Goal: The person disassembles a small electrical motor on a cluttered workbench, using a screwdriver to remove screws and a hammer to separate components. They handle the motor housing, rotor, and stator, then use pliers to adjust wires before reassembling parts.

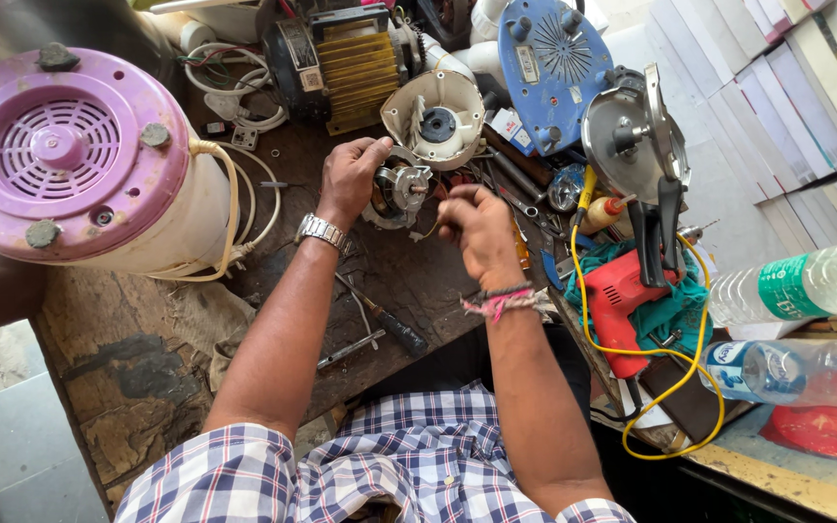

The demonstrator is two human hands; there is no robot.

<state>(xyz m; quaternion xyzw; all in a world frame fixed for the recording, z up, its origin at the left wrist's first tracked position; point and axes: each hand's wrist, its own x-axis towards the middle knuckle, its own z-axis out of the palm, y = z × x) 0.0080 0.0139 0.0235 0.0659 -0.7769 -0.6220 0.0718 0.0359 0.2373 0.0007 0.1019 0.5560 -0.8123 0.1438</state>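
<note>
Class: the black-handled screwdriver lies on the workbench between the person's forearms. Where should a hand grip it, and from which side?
Probably the screwdriver is best gripped by its thick black handle, the end nearer the person, coming from above. It lies flat on the workbench, handle clear of both arms, while its thin shaft points towards the left hand.

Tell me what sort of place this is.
Likely a small appliance repair shop. The worn workbench is crowded with opened machines: a bare motor under the left hand, a purple fan housing, a circular saw and a screwdriver.

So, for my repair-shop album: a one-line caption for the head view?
Left hand steadies a small electric motor on a cluttered workbench; right hand pinches its wire.
</note>
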